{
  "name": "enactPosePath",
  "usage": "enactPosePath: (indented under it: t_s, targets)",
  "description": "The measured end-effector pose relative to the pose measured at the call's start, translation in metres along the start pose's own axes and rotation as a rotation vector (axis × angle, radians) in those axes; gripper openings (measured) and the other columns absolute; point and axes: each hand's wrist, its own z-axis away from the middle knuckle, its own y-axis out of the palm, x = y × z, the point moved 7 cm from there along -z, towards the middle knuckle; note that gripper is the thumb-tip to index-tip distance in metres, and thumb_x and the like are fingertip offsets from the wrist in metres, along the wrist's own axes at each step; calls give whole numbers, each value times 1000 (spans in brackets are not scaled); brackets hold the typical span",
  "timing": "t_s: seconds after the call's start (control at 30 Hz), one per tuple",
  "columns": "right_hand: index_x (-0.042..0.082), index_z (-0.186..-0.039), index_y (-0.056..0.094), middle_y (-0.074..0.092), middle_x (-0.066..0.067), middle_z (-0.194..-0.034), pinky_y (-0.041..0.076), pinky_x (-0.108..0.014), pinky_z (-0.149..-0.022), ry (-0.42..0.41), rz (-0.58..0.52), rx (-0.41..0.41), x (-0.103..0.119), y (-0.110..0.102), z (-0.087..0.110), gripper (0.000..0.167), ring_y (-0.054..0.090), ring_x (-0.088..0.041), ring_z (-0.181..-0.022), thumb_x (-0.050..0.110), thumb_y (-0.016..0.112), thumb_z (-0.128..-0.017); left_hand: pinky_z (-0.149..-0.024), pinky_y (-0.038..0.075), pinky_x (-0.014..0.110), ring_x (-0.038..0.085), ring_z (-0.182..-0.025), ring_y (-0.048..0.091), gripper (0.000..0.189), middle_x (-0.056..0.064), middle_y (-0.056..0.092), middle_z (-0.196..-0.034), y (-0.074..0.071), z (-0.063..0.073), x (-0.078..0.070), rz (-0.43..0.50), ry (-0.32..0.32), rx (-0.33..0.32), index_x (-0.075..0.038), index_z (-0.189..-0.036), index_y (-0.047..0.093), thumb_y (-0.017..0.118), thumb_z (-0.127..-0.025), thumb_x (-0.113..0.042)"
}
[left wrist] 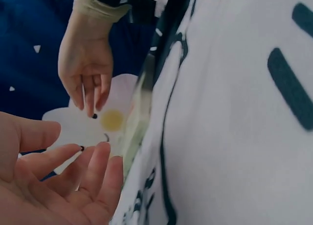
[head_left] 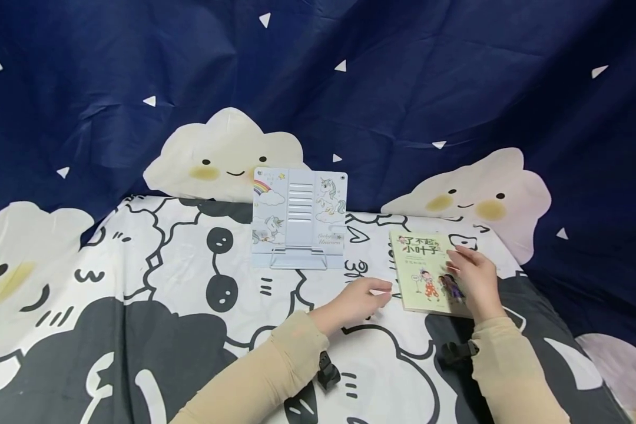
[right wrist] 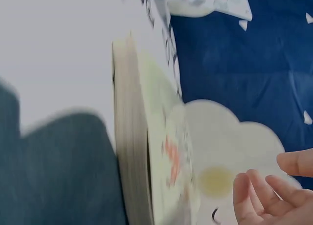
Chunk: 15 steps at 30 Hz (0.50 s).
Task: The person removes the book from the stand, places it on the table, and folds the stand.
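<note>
A pale green book (head_left: 424, 271) with cartoon children on its cover lies face up on the patterned cloth, right of the middle. Over its right side hovers my right hand (head_left: 477, 280), fingers loosely bent with nothing between them; the right wrist view shows that hand (right wrist: 274, 191) apart from the cover. My left hand (head_left: 356, 301) is just left of the book, its fingers relaxed and pointing toward the book's left edge. In the left wrist view this hand (left wrist: 68, 176) holds nothing, and the book (left wrist: 137, 122) shows as a thin blurred slab behind it.
A white bookstand (head_left: 299, 218) with unicorn and rainbow prints stands upright left of the book, a clear ledge (head_left: 298, 259) at its base. Behind the cloth-covered surface (head_left: 180, 282) hangs a dark blue curtain (head_left: 381, 88) with smiling clouds.
</note>
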Motion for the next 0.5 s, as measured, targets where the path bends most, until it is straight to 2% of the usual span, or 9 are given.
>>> enactPosePath:
  t_s: [0.1,0.2,0.3,0.4,0.5]
  targets:
    - [-3,-145,45,58,4,-116,54,-11,-76,-9,-16,33,9,13,10,61,63,4,-82,27,65,-96,-70,51,19,14,-93,67,36,7,64,-134,-12,5,-2,-21,41,-34,-7,-133,63,56,-101,-23]
    - [-4,-148,39,58,4,-115,53,-13,-82,-34,-33,93,23,27,24,59,64,4,-86,22,58,-100,-71,50,18,15,-97,67,34,6,67,-129,-24,10,-5,1,69,-76,-9,-131,65,57,-101,-23]
    - [-2,-151,35,61,13,-106,53,-13,-86,-32,-71,141,30,41,34,56,65,5,-87,19,54,-102,-72,51,19,22,-102,68,34,8,69,-125,-35,16,-6,37,87,-108,-9,-130,66,57,-101,-24]
    - [-3,-149,37,65,14,-100,54,-16,-88,-27,-128,173,34,58,41,54,67,2,-89,16,56,-101,-75,53,21,24,-103,68,35,8,70,-124,-45,21,-6,45,102,-139,-7,-129,66,57,-101,-26]
    - [-5,-147,39,67,12,-103,54,-19,-92,-25,-178,218,36,76,47,54,68,-2,-92,15,57,-101,-81,52,23,21,-103,67,36,7,71,-123,-55,26,-4,25,102,-176,-8,-129,66,57,-101,-28]
